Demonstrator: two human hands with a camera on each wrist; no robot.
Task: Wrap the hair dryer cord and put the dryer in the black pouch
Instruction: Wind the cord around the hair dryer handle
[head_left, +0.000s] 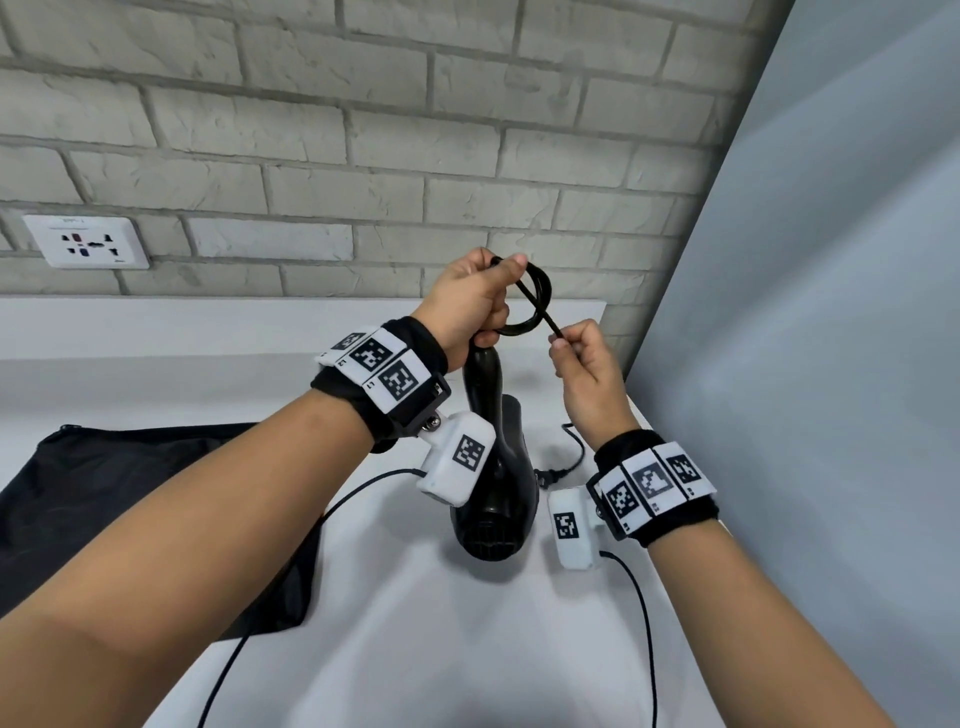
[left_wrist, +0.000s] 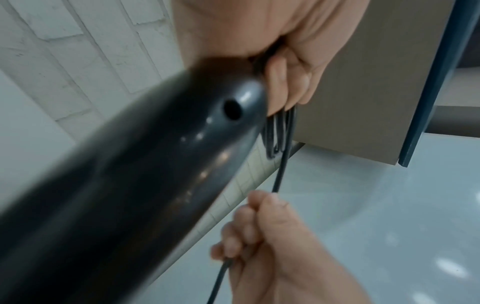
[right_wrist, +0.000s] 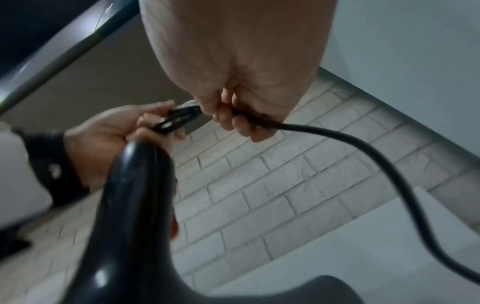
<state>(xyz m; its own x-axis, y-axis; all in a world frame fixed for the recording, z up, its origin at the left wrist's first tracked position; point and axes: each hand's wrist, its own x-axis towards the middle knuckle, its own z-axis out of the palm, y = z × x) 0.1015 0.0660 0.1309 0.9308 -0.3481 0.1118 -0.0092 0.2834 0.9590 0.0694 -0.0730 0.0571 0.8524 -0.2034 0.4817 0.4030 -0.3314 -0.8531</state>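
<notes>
A black hair dryer (head_left: 498, 488) stands on its barrel on the white counter (head_left: 426, 623), handle up. My left hand (head_left: 470, 306) grips the handle's top (left_wrist: 155, 154) together with several coiled loops of the black cord (head_left: 535, 299). To its right my right hand (head_left: 584, 358) pinches the free run of cord (right_wrist: 337, 139), pulled taut from the coil (left_wrist: 281, 164). The cord's tail and plug (head_left: 545, 475) lie on the counter behind the dryer. The black pouch (head_left: 130, 509) lies flat at the left, partly hidden by my left forearm.
A grey brick wall (head_left: 363, 130) with a white socket (head_left: 85, 241) stands behind the counter. A pale blue panel (head_left: 831, 312) closes the right side. Thin black cables (head_left: 641, 623) run from the wrist cameras across the counter's front.
</notes>
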